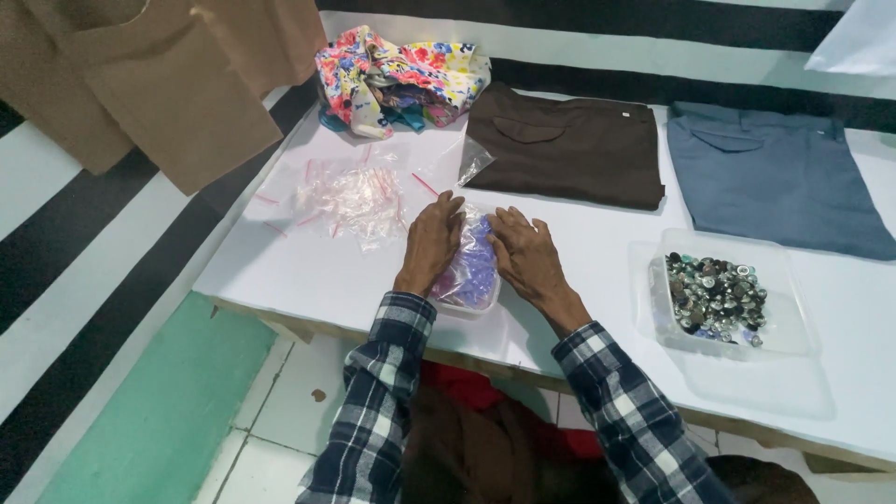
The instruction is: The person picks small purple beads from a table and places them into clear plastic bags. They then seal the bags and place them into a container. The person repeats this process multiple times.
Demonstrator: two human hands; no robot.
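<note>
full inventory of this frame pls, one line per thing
white table: 1, white, centre
small container of purple pieces: 1, clear with purple contents, front edge, between the hands
clear tray of buttons: 1, clear, silver and dark buttons, right
small clear bags: a pile, clear with pink strips, left of centre
brown garment: 1, folded, back centre
blue-grey garment: 1, folded, back right
floral fabric: 1 bundle, multicolour, back left
left hand: 1, on the container
right hand: 1, on the container

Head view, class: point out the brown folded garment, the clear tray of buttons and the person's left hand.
brown folded garment (569,145), head view, middle of fabric.
clear tray of buttons (784,322), head view, bare right floor.
left hand (435,238), head view, back of hand.
</note>
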